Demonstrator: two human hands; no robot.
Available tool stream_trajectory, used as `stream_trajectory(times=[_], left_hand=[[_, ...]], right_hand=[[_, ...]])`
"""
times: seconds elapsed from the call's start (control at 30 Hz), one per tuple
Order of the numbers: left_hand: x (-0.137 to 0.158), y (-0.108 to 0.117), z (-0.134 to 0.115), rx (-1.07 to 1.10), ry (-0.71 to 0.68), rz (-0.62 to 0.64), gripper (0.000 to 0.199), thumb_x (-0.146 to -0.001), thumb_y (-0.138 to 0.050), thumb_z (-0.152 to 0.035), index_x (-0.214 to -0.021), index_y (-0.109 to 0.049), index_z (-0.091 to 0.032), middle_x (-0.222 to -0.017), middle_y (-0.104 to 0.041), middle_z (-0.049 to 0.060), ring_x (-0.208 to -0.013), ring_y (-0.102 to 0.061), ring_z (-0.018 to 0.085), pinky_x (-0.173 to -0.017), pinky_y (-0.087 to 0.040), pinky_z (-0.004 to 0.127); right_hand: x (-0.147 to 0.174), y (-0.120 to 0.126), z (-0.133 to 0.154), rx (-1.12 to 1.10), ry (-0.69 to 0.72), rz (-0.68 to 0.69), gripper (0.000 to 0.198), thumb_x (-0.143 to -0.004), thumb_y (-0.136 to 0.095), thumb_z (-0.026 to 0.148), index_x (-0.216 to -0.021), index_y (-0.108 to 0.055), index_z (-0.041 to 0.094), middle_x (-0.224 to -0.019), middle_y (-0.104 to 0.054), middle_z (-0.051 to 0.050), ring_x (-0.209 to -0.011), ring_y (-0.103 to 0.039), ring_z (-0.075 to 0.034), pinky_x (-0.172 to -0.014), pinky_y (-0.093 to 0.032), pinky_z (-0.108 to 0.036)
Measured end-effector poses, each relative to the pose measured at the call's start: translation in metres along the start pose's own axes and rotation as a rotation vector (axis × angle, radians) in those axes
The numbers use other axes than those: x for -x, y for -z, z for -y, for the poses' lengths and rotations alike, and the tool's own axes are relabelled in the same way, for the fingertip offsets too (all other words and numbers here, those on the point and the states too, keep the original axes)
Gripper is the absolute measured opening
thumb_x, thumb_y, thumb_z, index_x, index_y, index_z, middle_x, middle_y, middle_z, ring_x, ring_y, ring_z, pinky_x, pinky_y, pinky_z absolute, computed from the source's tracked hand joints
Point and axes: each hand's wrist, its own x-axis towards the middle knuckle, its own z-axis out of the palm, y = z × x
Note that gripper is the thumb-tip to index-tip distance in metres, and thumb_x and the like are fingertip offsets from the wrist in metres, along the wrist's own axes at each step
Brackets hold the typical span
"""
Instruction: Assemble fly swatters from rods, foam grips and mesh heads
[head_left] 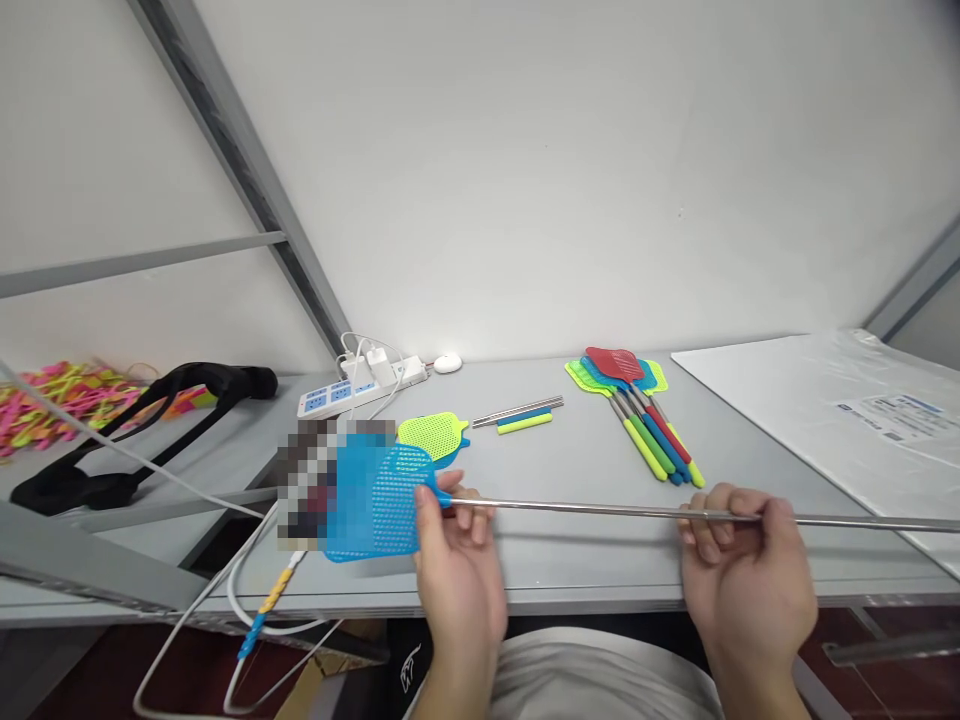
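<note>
A blue fly swatter (pixel 397 500) on a long, extended metal rod stretches across the front of the table. My left hand (pixel 461 570) pinches it at the neck, where the perforated head meets the rod. Further along, my right hand (pixel 750 570) has its fingers closed round the rod, which runs on past the right edge of the view. Behind my left hand lies a yellow-green swatter head (pixel 431 436), partly over a blue one. Beside these are thin metal rods (pixel 517 411) with a yellow-green grip (pixel 525 424) and a blue grip. Several short fly swatters (pixel 619 362) lie in a fanned pile.
A power strip (pixel 322 400) with plugs and a white rounded device (pixel 448 363) sit at the back. A white wrapped package (pixel 795 400) covers the right side. At left are a black frame (pixel 217 380), many colourful pieces (pixel 67 395) and white cables (pixel 180 620). A pixelated patch hides part of the table.
</note>
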Motion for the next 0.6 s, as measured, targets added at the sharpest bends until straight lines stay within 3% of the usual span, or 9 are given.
stream_trajectory(times=[0.1,0.23,0.4,0.6], left_hand=[[0.020,-0.008,0.016,-0.018,0.101,0.016,0.032,-0.088,-0.060,-0.052,-0.089,-0.066,-0.020,-0.063,-0.046,-0.003,-0.053,-0.043,0.009,-0.059,-0.045,0.025],[0.031,-0.016,0.019,-0.002,0.009,0.040,0.031,-0.092,-0.054,-0.052,-0.085,-0.063,-0.022,-0.068,-0.048,-0.001,-0.058,-0.045,0.012,-0.059,-0.044,0.025],[0.016,-0.009,0.004,-0.017,-0.044,0.029,0.032,-0.094,-0.051,-0.047,-0.083,-0.064,-0.020,-0.075,-0.051,0.000,-0.062,-0.047,0.011,-0.062,-0.045,0.025],[-0.013,0.001,-0.026,0.041,-0.130,-0.050,0.028,-0.095,-0.049,-0.039,-0.081,-0.061,-0.018,-0.076,-0.050,-0.001,-0.057,-0.040,0.009,-0.064,-0.047,0.025]], right_hand=[[0.010,-0.007,-0.008,0.002,-0.079,0.107,0.030,-0.095,-0.047,0.041,-0.077,-0.060,0.021,-0.062,-0.046,0.004,-0.049,-0.044,-0.009,-0.051,-0.040,-0.026],[0.017,-0.012,-0.014,0.023,-0.164,0.180,0.034,-0.096,-0.045,0.043,-0.084,-0.067,0.020,-0.069,-0.051,0.001,-0.052,-0.047,-0.010,-0.051,-0.041,-0.027],[0.015,-0.003,-0.014,0.059,-0.315,0.242,0.030,-0.093,-0.054,0.044,-0.090,-0.070,0.018,-0.066,-0.049,0.002,-0.051,-0.046,-0.009,-0.052,-0.040,-0.026],[0.010,0.002,-0.013,0.019,-0.307,0.149,0.026,-0.089,-0.062,0.044,-0.083,-0.065,0.019,-0.063,-0.041,0.006,-0.047,-0.038,-0.005,-0.049,-0.037,-0.021]])
